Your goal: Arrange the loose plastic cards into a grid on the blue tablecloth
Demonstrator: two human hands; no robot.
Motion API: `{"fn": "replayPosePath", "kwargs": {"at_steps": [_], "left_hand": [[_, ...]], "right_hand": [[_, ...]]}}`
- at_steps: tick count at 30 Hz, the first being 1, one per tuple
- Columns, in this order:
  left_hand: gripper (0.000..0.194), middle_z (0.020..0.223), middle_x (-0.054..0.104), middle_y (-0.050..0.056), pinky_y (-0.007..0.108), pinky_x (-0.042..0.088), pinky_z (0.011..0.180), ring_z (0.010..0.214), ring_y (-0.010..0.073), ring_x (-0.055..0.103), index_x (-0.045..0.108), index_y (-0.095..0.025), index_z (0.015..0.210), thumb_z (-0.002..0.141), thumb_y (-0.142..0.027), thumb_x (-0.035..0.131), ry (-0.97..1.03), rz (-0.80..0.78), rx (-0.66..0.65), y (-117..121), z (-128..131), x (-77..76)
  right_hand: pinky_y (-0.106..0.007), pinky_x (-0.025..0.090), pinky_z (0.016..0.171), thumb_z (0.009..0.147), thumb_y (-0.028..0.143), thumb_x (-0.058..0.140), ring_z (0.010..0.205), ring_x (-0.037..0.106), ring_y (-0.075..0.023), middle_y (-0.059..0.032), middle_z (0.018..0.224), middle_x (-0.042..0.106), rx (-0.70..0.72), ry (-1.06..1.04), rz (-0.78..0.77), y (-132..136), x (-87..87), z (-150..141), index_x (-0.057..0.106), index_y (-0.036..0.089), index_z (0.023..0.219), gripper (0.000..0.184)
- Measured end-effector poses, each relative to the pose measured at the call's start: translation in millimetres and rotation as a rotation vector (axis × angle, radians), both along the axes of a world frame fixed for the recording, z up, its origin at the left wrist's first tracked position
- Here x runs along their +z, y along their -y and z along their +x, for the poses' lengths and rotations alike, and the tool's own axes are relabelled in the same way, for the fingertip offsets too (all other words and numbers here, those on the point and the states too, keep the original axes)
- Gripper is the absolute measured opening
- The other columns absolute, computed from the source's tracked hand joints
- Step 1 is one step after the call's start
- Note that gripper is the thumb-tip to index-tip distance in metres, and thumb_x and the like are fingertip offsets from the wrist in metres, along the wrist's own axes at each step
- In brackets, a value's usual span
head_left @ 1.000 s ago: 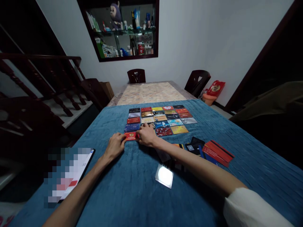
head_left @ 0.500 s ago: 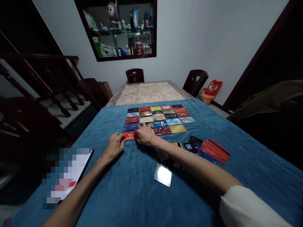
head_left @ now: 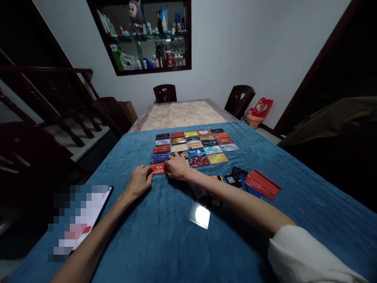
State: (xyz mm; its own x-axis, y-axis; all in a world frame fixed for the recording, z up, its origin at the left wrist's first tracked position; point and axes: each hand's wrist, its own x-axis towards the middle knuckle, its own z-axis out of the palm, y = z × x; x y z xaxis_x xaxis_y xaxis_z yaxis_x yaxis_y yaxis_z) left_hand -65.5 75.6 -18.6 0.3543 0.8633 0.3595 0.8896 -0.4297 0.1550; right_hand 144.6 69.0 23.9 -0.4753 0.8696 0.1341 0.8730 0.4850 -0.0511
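A grid of several coloured cards (head_left: 193, 146) lies on a blue cloth (head_left: 165, 239) over the table. At the grid's near left corner sits a red card (head_left: 158, 168). My left hand (head_left: 138, 183) pinches its left end with curled fingers. My right hand (head_left: 177, 167) presses down on its right end, fingers bent over the card and over the neighbouring card in the grid. Both forearms stretch across the cloth towards the cards.
A loose heap of cards, red (head_left: 261, 183) and dark (head_left: 235, 177), lies to the right. A shiny card (head_left: 200, 215) lies under my right forearm. A phone (head_left: 85, 220) rests at the left edge. Two chairs (head_left: 165, 93) stand beyond the table, stairs at left.
Both hands stay on the red card with barely any shift. The view has drifted slightly, sliding everything a little left and up.
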Motion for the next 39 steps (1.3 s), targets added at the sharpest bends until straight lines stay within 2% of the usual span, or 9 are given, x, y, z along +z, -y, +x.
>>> {"fn": "replayPosePath", "kwargs": {"at_steps": [11,16,20,24,31,39], "left_hand": [[0.025,0.090,0.070,0.011,0.042,0.049,0.083,0.088,0.0277,0.062,0.067,-0.016,0.089,0.084,-0.024,0.043,-0.035,-0.013,0.023,8,6,11.1],[0.026,0.090,0.069,0.012,0.043,0.048,0.081,0.090,0.0294,0.060,0.066,-0.017,0.085,0.086,-0.025,0.042,-0.026,0.072,0.043,13,10,17.3],[0.025,0.092,0.070,0.010,0.042,0.047,0.082,0.092,0.0274,0.059,0.067,-0.017,0.085,0.088,-0.024,0.043,-0.033,0.125,0.025,19,19,25.2],[0.022,0.093,0.071,0.010,0.042,0.047,0.081,0.093,0.0275,0.059,0.068,-0.017,0.088,0.089,-0.022,0.046,-0.048,0.145,-0.038,30,35,33.3],[0.018,0.093,0.070,0.009,0.041,0.046,0.081,0.093,0.0260,0.057,0.068,-0.015,0.089,0.090,-0.016,0.050,-0.088,0.153,-0.204,59,75,44.2],[0.018,0.098,0.068,0.011,0.045,0.045,0.087,0.100,0.0277,0.053,0.068,-0.015,0.096,0.093,-0.023,0.053,-0.175,0.005,-0.350,92,122,46.2]], "right_hand": [[-0.044,0.039,0.086,0.089,0.041,0.055,0.115,0.045,-0.0319,-0.0093,0.119,0.065,0.069,-0.038,-0.008,-3,6.7,15,0.069,0.024,0.110,0.031],[-0.040,0.035,0.086,0.089,0.031,0.057,0.116,0.044,-0.0293,-0.0074,0.117,0.067,0.087,-0.071,0.027,4,17.8,36,0.070,0.024,0.107,0.024],[-0.039,0.031,0.086,0.090,0.023,0.057,0.114,0.045,-0.0281,-0.0071,0.112,0.069,0.113,-0.110,0.076,10,20.7,60,0.072,0.022,0.101,0.019],[-0.038,0.030,0.084,0.088,0.018,0.059,0.112,0.045,-0.0271,-0.0062,0.104,0.071,0.188,-0.167,0.100,20,10.7,86,0.073,0.022,0.100,0.018],[-0.040,0.032,0.085,0.086,0.016,0.063,0.109,0.045,-0.0268,-0.0057,0.105,0.071,0.217,-0.218,0.133,42,-17.8,124,0.072,0.022,0.103,0.020],[-0.046,0.034,0.094,0.092,0.017,0.055,0.112,0.046,-0.0271,-0.0082,0.117,0.069,0.213,-0.209,0.086,54,-26.9,129,0.069,0.022,0.115,0.027]]}}
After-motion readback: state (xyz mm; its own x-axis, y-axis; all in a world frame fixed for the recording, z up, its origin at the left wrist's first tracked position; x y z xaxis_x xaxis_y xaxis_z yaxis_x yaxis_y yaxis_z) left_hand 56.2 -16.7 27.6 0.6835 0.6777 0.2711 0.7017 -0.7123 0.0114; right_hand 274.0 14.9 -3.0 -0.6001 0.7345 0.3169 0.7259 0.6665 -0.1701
